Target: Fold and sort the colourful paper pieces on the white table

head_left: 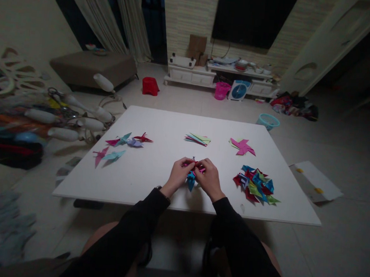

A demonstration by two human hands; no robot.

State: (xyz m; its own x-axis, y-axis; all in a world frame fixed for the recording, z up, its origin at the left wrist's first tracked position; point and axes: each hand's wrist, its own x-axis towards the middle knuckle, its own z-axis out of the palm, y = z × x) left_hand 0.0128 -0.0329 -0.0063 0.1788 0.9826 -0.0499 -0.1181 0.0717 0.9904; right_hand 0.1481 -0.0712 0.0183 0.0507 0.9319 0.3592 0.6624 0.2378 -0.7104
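Near the front edge of the white table [157, 170], my left hand [180, 175] and my right hand [209, 178] meet, thumbs and fingertips closed on a small piece of pinkish-red folded paper [200, 168]. Just below the fingertips shows a blue folded paper [191, 182] with a pointed end; whether it is joined to the red piece I cannot tell. My fingers cover much of both. To the left lie several origami cranes, among them a red one [143, 138], a lavender one [135, 143] and a light teal one [115, 155].
On the right is a heap of shiny folded papers [255, 184]. Behind it lies a pink pinwheel-shaped paper [243, 147]. A fanned stack of folded papers [198, 139] rests beyond my hands. A lamp with white shades [63, 134] stands off the left edge, a teal basket [268, 120] off the far right corner.
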